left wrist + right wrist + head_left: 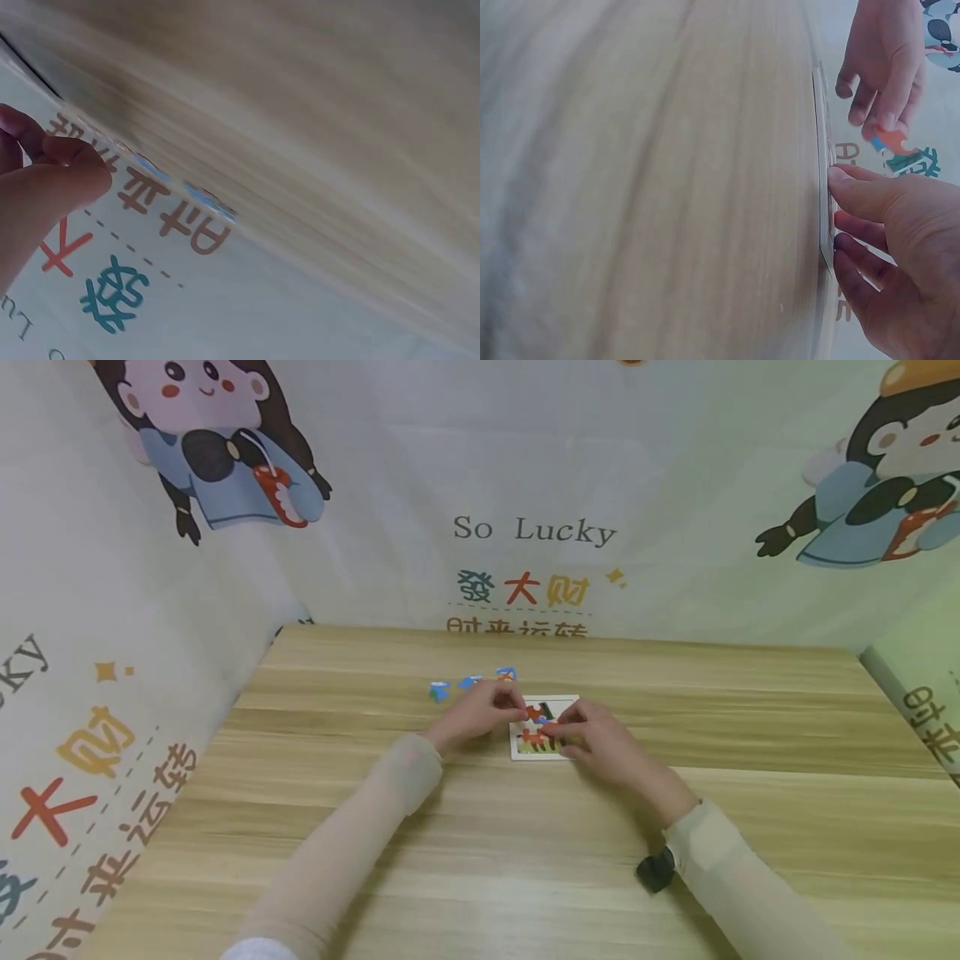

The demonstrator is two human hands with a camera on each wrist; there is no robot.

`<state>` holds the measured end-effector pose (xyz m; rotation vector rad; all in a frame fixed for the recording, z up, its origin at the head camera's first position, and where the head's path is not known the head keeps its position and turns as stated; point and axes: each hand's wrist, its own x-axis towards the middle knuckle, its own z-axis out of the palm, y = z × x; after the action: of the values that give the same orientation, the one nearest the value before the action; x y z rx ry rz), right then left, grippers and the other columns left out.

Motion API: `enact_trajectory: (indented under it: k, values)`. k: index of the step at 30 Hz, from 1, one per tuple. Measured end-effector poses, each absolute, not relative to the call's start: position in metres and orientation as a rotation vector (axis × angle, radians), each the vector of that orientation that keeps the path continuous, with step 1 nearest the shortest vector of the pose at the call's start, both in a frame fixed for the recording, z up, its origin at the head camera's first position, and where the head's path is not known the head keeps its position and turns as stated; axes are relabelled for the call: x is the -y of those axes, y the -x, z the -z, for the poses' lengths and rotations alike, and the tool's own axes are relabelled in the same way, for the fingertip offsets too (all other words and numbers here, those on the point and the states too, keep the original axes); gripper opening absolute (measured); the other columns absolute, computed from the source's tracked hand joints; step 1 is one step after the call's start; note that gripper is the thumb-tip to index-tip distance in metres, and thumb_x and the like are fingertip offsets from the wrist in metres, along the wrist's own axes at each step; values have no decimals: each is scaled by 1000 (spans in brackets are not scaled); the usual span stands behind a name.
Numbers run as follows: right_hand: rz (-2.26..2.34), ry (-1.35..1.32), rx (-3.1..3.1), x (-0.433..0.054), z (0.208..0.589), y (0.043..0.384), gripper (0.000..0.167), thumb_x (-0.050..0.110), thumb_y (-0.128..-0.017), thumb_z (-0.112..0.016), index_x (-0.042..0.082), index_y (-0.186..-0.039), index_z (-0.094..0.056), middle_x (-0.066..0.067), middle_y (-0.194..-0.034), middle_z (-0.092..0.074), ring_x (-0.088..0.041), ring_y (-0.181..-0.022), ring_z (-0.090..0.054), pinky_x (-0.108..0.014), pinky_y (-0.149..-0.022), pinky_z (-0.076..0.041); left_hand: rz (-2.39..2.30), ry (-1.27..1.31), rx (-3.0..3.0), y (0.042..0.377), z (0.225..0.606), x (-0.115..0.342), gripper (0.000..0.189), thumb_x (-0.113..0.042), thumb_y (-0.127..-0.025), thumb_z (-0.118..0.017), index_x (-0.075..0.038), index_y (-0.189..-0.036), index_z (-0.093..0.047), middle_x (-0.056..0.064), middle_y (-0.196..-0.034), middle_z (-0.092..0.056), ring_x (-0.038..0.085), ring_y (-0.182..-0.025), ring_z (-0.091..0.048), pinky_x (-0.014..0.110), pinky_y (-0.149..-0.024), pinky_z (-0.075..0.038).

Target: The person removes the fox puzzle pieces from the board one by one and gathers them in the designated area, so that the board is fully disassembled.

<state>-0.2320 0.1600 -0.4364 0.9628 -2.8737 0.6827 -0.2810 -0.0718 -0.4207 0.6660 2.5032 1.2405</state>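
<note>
A white-bordered jigsaw puzzle board (514, 752) lies on the table, with orange and yellow-green picture pieces in its lower part. My left hand (480, 706) is over the board's left side. In the right wrist view, its thumb and fingers pinch an orange puzzle piece (895, 141) with blue and green parts, held above the board. My right hand (603, 743) reaches in from the right, its fingers (855, 184) spread and lightly bent, fingertips right at the board's face. In the left wrist view the left hand (56, 169) shows bent fingers, its grip out of sight.
Several loose blue puzzle pieces (439, 692) lie beyond the left hand, up and left of the board. The wooden table (480, 860) ends at a printed cloth backdrop (525, 468). A black wrist device (656, 870) sits at the right cuff.
</note>
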Motion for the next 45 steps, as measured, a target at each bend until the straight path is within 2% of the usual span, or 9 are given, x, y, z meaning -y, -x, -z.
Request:
enact_trajectory:
  k: [8,15,18,23,27,31,34,41,45]
  values:
    - [-655,-929,2906,-159,434,229,36,8,-89,-72,13,-125,-71,-14,-116,-60,-30,-109,-55,-45,-93,-48,-1365,-491,-2506,281,412,94,6,-12,-94,-67,-6,-95,-65,9,-98,-72,15,-87,-62,22,-73,-45]
    - [-672,-931,2894,-158,434,228,36,8,-89,-72,12,-125,-70,-14,-117,-60,-31,-111,-55,-46,-95,-48,-1348,-480,-2571,278,409,125,24,-12,-96,-64,-7,-119,-66,14,-102,-71,22,-91,-63,25,-71,-46]
    - [-666,-929,2894,-158,434,229,36,8,-89,-73,13,-125,-71,-14,-117,-60,-31,-110,-55,-46,-94,-48,-1311,-493,-2608,276,408,141,26,-13,-97,-62,-9,-122,-67,14,-104,-69,22,-90,-60,26,-71,-45]
    - [-674,-928,2908,-158,433,228,37,8,-89,-73,13,-125,-70,-13,-116,-60,-31,-110,-54,-46,-94,-48,-1296,-464,-2611,269,407,169,28,-11,-101,-52,-7,-124,-68,15,-122,-65,22,-90,-56,28,-70,-46]
    - [-683,-924,2908,-158,433,228,37,7,-89,-72,13,-126,-70,-13,-117,-60,-31,-111,-54,-47,-95,-47,-1325,-366,-2579,267,407,191,33,-10,-102,-44,-3,-128,-63,18,-123,-62,23,-91,-58,27,-72,-51]
    - [-684,-917,2911,-158,434,227,37,8,-89,-72,13,-125,-70,-13,-116,-60,-30,-109,-54,-45,-93,-47,-1390,-233,-2511,264,410,205,35,-7,-100,-45,1,-132,-58,16,-116,-55,19,-93,-58,25,-79,-57]
    - [-684,-915,2903,-158,435,225,36,7,-89,-72,13,-125,-70,-13,-115,-61,-30,-109,-54,-45,-92,-48,-1404,-190,-2513,264,415,210,37,-3,-98,-46,3,-133,-56,16,-115,-53,21,-97,-58,27,-81,-59]
    - [-681,-920,2881,-158,438,225,37,7,-88,-73,13,-125,-70,-14,-117,-61,-31,-110,-55,-47,-94,-48,-1270,-141,-2634,270,420,212,32,-5,-100,-53,0,-131,-58,23,-127,-60,32,-116,-58,29,-82,-55]
    - [-690,-919,2873,-157,436,226,36,7,-89,-72,13,-124,-71,-13,-117,-61,-31,-110,-55,-46,-93,-48,-1239,-154,-2645,276,419,211,30,-6,-100,-55,0,-129,-59,22,-127,-64,32,-116,-61,27,-82,-53]
